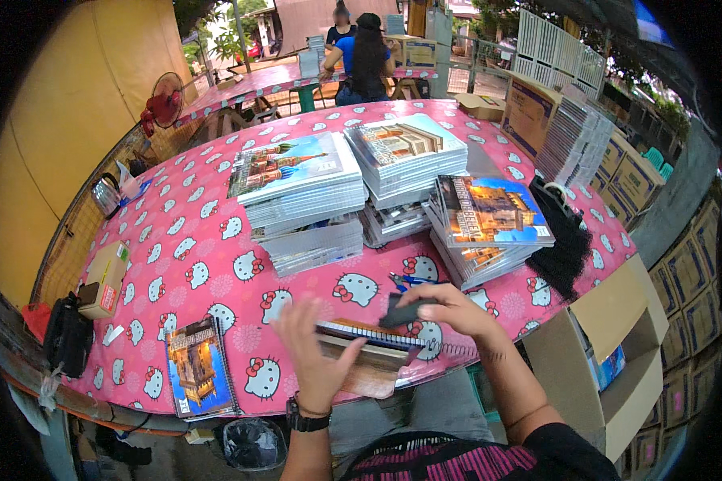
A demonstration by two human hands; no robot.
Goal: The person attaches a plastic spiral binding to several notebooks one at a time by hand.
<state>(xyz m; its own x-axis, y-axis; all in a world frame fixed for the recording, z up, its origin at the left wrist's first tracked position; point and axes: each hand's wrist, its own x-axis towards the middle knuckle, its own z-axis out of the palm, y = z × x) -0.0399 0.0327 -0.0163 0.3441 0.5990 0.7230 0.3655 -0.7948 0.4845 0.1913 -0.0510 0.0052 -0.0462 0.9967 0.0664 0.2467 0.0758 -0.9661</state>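
So from the head view: the thin book with a dark wire coil along its edge [369, 358] is tilted at the near table edge, coil side up, probably so the loose coil end sticking out right stays reachable. Left hand [313, 345] is spread beside it, blurry, can't tell if the thumb's pinching. Right hand [449, 309] grips a small dark block [405, 310] above the coil. Neat stacks of glossy picture-cover books [305, 188] sit farther back, likely for elbow room. Shiny pink cat-print tablecloth [164, 276], red fan [164, 104], yellow wall [72, 88], two people behind.
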